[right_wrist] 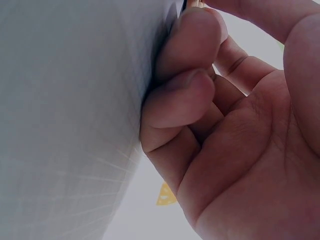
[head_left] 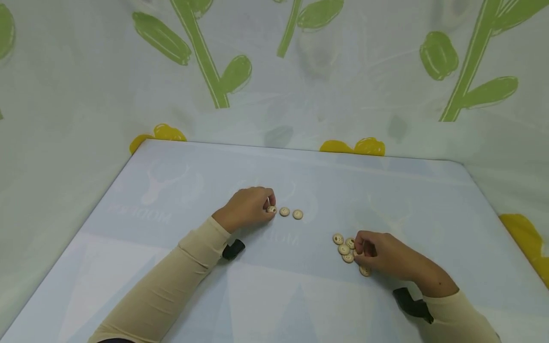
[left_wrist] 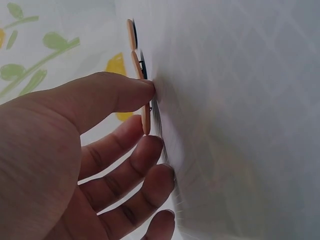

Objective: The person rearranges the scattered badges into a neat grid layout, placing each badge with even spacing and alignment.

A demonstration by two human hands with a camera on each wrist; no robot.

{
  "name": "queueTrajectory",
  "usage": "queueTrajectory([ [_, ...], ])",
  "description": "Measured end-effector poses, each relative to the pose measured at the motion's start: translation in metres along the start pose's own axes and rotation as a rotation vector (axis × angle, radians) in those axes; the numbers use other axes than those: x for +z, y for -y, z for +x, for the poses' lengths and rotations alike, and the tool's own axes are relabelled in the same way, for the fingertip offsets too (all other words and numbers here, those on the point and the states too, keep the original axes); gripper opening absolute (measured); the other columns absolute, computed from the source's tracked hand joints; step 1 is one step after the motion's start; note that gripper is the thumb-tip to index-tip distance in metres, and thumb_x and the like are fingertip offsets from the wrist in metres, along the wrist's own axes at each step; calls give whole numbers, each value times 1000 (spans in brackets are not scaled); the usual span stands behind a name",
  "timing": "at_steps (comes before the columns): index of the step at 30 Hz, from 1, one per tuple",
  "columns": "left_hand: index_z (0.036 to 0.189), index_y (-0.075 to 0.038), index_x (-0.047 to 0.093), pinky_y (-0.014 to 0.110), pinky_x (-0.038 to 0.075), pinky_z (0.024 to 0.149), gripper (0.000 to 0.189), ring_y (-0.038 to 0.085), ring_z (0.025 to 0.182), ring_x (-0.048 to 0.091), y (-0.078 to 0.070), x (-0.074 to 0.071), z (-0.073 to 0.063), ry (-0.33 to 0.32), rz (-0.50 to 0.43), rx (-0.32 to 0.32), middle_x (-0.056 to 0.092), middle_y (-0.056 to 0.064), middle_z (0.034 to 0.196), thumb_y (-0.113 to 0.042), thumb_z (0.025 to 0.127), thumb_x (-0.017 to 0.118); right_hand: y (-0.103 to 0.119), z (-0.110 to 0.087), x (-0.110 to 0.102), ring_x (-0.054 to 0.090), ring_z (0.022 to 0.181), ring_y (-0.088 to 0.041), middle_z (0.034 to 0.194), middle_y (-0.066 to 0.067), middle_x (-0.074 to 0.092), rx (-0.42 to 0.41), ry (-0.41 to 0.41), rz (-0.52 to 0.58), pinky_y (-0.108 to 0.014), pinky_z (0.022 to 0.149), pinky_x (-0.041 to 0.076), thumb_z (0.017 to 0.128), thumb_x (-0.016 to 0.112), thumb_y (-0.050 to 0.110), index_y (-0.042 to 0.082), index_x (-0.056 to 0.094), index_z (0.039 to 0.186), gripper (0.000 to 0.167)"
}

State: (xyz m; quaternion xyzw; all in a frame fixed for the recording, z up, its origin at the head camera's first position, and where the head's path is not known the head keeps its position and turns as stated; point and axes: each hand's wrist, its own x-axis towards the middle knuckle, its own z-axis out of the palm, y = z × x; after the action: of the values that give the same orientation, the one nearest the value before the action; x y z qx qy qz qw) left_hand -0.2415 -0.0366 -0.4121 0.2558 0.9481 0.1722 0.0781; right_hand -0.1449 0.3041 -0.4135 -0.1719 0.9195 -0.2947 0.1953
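My left hand (head_left: 248, 208) pinches a small round wooden disc (head_left: 271, 209) with a drawn face between thumb and fingers, at the left end of a short row. Beside it lie a middle disc (head_left: 285, 211) and an end disc (head_left: 298, 214). Edge-on in the left wrist view, the pinched disc (left_wrist: 146, 121) stands between the thumb and a fingertip, close to the tabletop. At a loose cluster of similar discs (head_left: 343, 249), my right hand (head_left: 388, 255) pinches one disc (head_left: 357, 254), mostly covered by the fingers. Its lower fingers curl against the table in the right wrist view.
Both hands work over a pale table (head_left: 171, 267) with faint printed patterns. Another disc (head_left: 365, 270) lies just below the right hand. Behind the table hangs a whitish cloth (head_left: 343, 95) with green leaves and yellow flowers. Dark wrist straps (head_left: 233, 249) sit under the forearms.
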Motion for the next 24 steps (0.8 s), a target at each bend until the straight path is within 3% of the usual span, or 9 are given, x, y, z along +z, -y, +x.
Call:
queueTrajectory([
  [24, 99, -15, 67, 29, 45, 68, 15, 13, 77, 56, 0, -1, 1, 23, -3, -27, 63, -3, 86, -27, 90, 72, 1, -2, -1, 47, 63, -4, 71, 5, 51, -11, -4, -2, -22, 53, 41, 90, 73, 17, 14, 55, 90, 18],
])
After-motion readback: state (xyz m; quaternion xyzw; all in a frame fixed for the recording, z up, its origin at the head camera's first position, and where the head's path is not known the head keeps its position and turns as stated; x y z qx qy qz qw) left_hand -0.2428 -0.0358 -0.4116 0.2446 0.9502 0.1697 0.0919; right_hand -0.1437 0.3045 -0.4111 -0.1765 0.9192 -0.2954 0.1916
